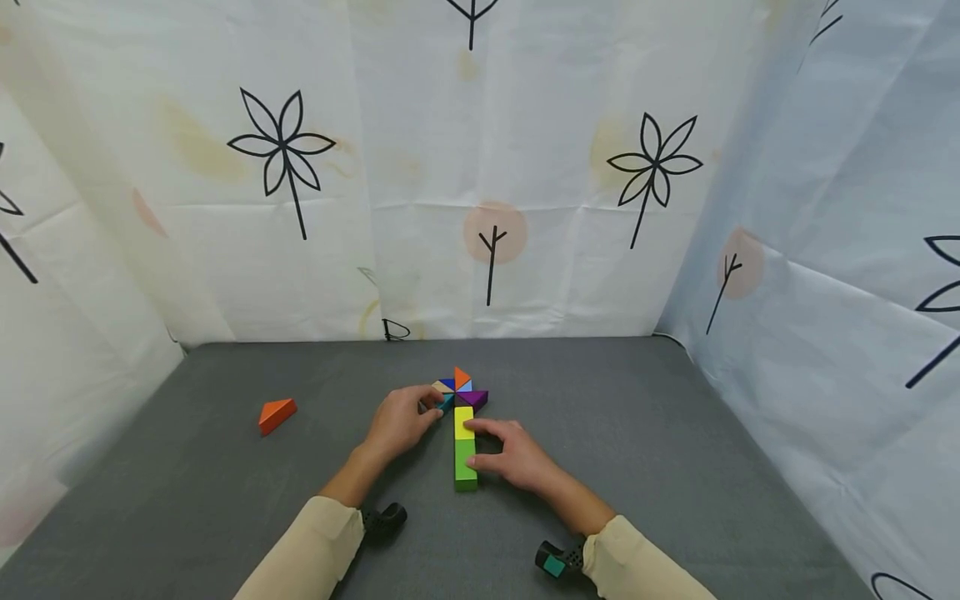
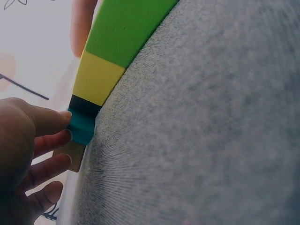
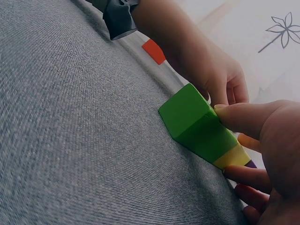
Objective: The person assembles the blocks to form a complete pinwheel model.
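Note:
In the head view, my left hand (image 1: 401,421) pinches a teal triangular block (image 1: 446,405) with bent thumb and index finger. Its other fingers spread beside a tan block (image 2: 75,154) in the left wrist view. My right hand (image 1: 517,454) touches the right side of a row of blocks, index finger by the yellow block (image 1: 463,425), thumb on the green block (image 1: 465,467). Beyond the yellow block, a purple triangular block (image 1: 474,399), a light blue one (image 1: 466,387), a dark blue one (image 1: 447,384) and an orange one (image 1: 461,379) fan around one centre.
A loose orange-red triangular block (image 1: 277,415) lies on the grey cloth-covered table (image 1: 637,467), left of my left hand. White printed curtains (image 1: 420,250) hang along the table's far edge and sides. A dark camera strap sits on each wrist.

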Action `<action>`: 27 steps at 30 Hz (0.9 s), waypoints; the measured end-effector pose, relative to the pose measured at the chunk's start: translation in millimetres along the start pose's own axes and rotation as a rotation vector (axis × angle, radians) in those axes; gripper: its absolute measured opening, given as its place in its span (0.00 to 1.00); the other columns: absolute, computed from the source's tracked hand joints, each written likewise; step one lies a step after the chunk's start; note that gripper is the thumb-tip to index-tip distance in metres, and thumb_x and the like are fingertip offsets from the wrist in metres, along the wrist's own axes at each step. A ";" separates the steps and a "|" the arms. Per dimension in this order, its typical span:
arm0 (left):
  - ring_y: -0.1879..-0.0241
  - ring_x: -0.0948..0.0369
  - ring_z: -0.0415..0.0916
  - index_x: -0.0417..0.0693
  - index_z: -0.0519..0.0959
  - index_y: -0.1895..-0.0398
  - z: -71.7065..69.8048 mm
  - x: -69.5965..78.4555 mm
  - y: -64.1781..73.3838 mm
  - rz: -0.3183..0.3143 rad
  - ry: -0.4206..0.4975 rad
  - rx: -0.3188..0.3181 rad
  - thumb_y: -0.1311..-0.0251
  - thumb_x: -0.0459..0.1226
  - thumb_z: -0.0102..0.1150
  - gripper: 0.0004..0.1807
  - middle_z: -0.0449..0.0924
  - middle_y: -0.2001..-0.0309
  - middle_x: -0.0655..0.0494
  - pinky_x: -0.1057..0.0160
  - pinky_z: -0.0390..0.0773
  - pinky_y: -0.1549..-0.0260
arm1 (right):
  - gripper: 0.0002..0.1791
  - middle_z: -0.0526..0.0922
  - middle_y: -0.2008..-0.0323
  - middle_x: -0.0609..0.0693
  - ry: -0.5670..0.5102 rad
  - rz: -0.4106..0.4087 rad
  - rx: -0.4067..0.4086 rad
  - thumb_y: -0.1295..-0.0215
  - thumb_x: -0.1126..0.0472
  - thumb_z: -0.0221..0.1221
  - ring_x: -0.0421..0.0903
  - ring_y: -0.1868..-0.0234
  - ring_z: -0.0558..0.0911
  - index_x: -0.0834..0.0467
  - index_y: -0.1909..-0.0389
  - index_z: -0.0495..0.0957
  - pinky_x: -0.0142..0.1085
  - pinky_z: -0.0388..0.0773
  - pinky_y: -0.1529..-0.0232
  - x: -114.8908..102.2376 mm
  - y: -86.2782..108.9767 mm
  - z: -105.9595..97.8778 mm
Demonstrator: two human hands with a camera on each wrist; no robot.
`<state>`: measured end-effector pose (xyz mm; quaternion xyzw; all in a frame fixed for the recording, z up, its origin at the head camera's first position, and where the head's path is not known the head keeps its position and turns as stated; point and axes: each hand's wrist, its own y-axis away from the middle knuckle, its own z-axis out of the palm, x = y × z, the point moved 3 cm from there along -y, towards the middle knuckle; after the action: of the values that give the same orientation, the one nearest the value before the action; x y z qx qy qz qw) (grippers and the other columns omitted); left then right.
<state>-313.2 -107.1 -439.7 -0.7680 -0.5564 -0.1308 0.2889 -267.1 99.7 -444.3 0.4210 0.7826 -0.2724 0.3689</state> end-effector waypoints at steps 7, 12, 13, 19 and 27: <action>0.69 0.63 0.75 0.55 0.84 0.60 1.8 -1.0 -2.3 -0.010 0.007 0.011 0.43 0.38 0.69 0.08 0.81 0.68 0.64 0.58 0.76 0.68 | 0.28 0.75 0.38 0.52 0.013 -0.016 0.006 0.38 0.54 0.66 0.57 0.37 0.67 0.56 0.37 0.75 0.57 0.60 0.39 0.0 -0.1 -0.3; 0.71 0.64 0.73 0.55 0.84 0.60 1.9 -1.0 -2.7 -0.011 0.011 0.020 0.42 0.38 0.69 0.07 0.79 0.69 0.64 0.59 0.75 0.70 | 0.28 0.75 0.38 0.52 0.017 -0.014 0.012 0.39 0.54 0.67 0.57 0.38 0.67 0.56 0.38 0.75 0.57 0.62 0.39 -0.9 0.5 0.4; 0.71 0.64 0.73 0.55 0.84 0.60 2.1 -1.1 -2.7 -0.011 0.011 0.022 0.42 0.37 0.69 0.07 0.79 0.69 0.64 0.59 0.75 0.70 | 0.28 0.75 0.38 0.52 0.016 -0.017 0.013 0.39 0.54 0.67 0.57 0.38 0.67 0.56 0.38 0.75 0.57 0.62 0.40 -0.9 0.4 0.4; 0.71 0.64 0.73 0.54 0.84 0.61 2.5 -1.5 -2.7 -0.004 0.013 0.031 0.42 0.37 0.68 0.07 0.78 0.70 0.64 0.60 0.74 0.70 | 0.28 0.76 0.39 0.52 0.011 -0.026 0.013 0.38 0.55 0.67 0.57 0.38 0.67 0.56 0.38 0.75 0.57 0.61 0.39 -0.6 0.0 0.3; 0.71 0.63 0.72 0.52 0.84 0.60 -2.8 -4.0 -3.3 -0.006 0.069 0.050 0.41 0.36 0.68 0.07 0.79 0.68 0.63 0.59 0.74 0.69 | 0.28 0.75 0.38 0.50 0.002 -0.008 0.007 0.39 0.54 0.67 0.55 0.38 0.66 0.55 0.37 0.75 0.56 0.60 0.38 1.2 0.2 -0.3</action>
<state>-317.4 -111.1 -438.5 -0.7540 -0.5514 -0.1440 0.3266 -267.5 100.5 -445.2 0.4193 0.7839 -0.2760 0.3654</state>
